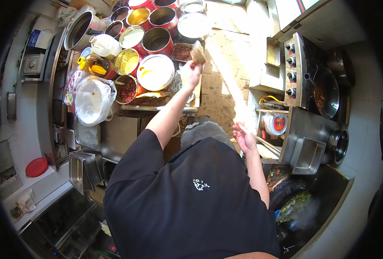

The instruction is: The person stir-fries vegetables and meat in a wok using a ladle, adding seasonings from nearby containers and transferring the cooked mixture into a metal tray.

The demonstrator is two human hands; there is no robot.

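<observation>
My left hand (192, 73) is closed on a small crumpled plastic bag (198, 53), held up over the right edge of the crowded table. Just behind the bag lies a rectangular tray of reddish-brown crumbly food (181, 52). A round white lid (155, 72) and an open tin with a dark inside (157, 40) stand to the left of that hand. On the other side of my body, my right hand (245, 137) hangs in the air with its fingers apart and nothing in it, near a low shelf holding a white plastic tub (275, 123).
Several red tins, a white plastic jug (105, 47) and an oil bottle (91, 64) crowd the table. At right are a stove with knobs (291, 69), a wok (326, 92) and a steel pan (307, 156). Steam rises by a wok of chopped greens (293, 205).
</observation>
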